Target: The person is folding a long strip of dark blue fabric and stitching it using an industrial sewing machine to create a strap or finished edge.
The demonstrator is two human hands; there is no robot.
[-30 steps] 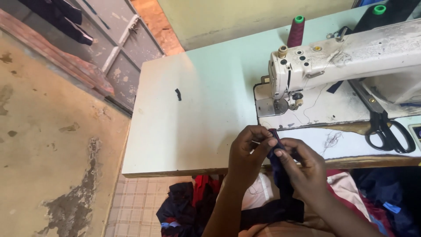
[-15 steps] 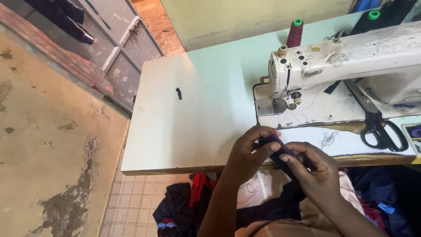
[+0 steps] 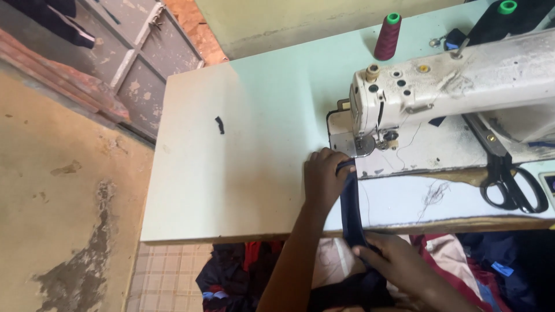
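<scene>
Overhead, looked down on a pale green sewing table [image 3: 260, 115] beside a stained concrete floor [image 3: 58, 202] and a grey panelled door [image 3: 144, 63]. Held a dark blue fabric strip [image 3: 350, 208] stretched from beside the white sewing machine [image 3: 439, 98] down past the table edge. Pinched its upper end in the left hand [image 3: 324, 176], fingers curled shut. Gripped its lower end with the right hand [image 3: 396, 263], closed, below the table edge.

Table [image 3: 243, 173] with sewing machine [image 3: 462, 98], scissors [image 3: 511, 185]
</scene>
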